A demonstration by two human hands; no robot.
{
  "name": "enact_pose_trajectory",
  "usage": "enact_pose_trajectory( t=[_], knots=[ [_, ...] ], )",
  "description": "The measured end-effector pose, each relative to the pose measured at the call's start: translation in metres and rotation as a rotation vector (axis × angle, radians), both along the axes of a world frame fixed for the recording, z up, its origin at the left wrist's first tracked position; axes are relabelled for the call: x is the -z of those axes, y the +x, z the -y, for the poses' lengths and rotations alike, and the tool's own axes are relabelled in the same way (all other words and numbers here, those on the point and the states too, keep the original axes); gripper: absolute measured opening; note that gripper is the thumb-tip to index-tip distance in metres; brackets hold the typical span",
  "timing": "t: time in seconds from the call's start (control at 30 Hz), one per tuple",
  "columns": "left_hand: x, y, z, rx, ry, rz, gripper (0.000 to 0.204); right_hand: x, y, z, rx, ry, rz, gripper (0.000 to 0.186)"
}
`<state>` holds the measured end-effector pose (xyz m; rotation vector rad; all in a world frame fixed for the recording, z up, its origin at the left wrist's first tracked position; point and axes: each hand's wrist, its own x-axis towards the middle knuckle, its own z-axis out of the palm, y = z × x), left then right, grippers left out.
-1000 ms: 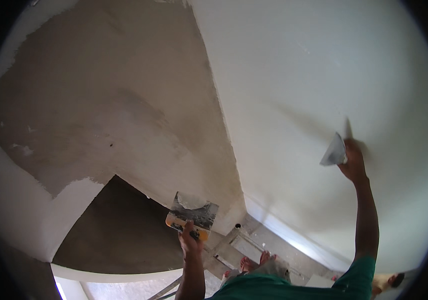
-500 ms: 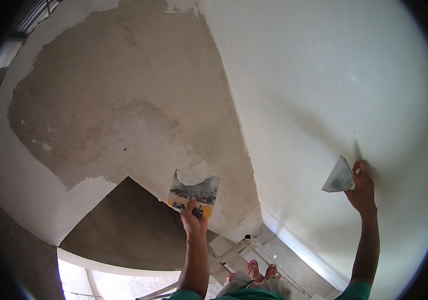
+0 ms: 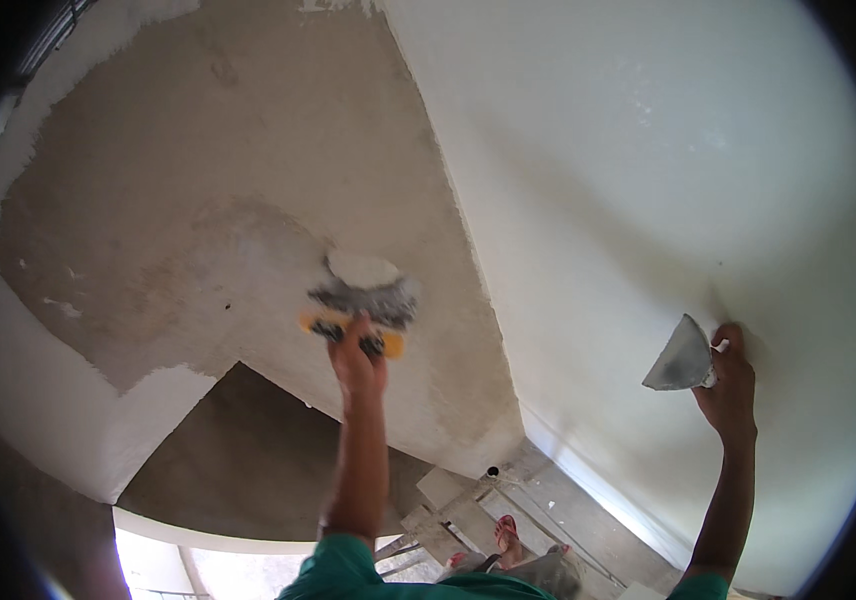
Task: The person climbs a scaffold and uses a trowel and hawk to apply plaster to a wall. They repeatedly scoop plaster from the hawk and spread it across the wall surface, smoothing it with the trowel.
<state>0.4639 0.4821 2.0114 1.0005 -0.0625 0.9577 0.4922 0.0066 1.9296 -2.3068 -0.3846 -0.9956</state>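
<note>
My left hand [image 3: 358, 362] is wrapped round the yellow-and-black handle of a wide putty blade [image 3: 373, 305]. A rounded lump of pale putty [image 3: 362, 268] lies on its far edge. Motion smears this blade, and I cannot tell whether it touches the brownish wall [image 3: 278, 130] behind it. In my right hand [image 3: 730, 392] is a putty knife [image 3: 683, 358] with a grey, flaring metal blade pointing left. That hand is close to the smooth white wall [image 3: 628, 120], with its shadow beside it.
A pale coated band [image 3: 48, 375] borders the brown patch on the left. Below it is a dark triangular surface [image 3: 278, 460]. Metal scaffold rails [image 3: 548, 525] and my foot in a red sandal [image 3: 508, 535] show at the bottom. A small dark pipe end [image 3: 493, 471] sits near the corner.
My left hand has lifted the putty blade up and slightly left across the brown wall. The right hand with the putty knife has barely shifted. The view has tilted a little.
</note>
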Motion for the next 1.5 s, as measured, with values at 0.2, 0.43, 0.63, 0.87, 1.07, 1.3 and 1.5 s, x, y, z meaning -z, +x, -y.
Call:
enact_pose_trajectory(
  t=[0.2, 0.43, 0.63, 0.87, 1.07, 1.3, 1.5],
  knots=[
    [-0.203, 0.045, 0.012, -0.655, 0.967, -0.056, 0.034, -0.002, -0.014, -0.003, 0.013, 0.021, -0.071, 0.018],
    [-0.357, 0.141, 0.036, -1.936, 1.852, 0.275, 0.044, -0.021, -0.023, -0.008, 0.044, 0.019, -0.051, 0.023],
    [-0.357, 0.213, 0.008, -2.15, 1.89, -0.097, 0.042, -0.019, -0.013, -0.014, 0.023, 0.093, -0.132, 0.022],
    [-0.282, 0.258, -0.008, -1.939, 2.081, -0.16, 0.041, -0.034, 0.061, -0.028, 0.039, 0.065, -0.092, 0.02],
    [-0.395, 0.237, -0.002, -2.107, 1.962, -0.295, 0.029, -0.032, 0.069, -0.038, -0.023, 0.095, -0.114, 0.023],
    [-0.387, 0.275, -0.013, -2.031, 1.964, -0.518, 0.024, -0.027, 0.082, -0.042, -0.007, 0.083, -0.117, 0.025],
    [-0.349, 0.291, 0.005, -1.902, 1.844, -0.515, 0.023, -0.029, 0.084, -0.045, 0.011, 0.047, -0.064, 0.026]
  ],
)
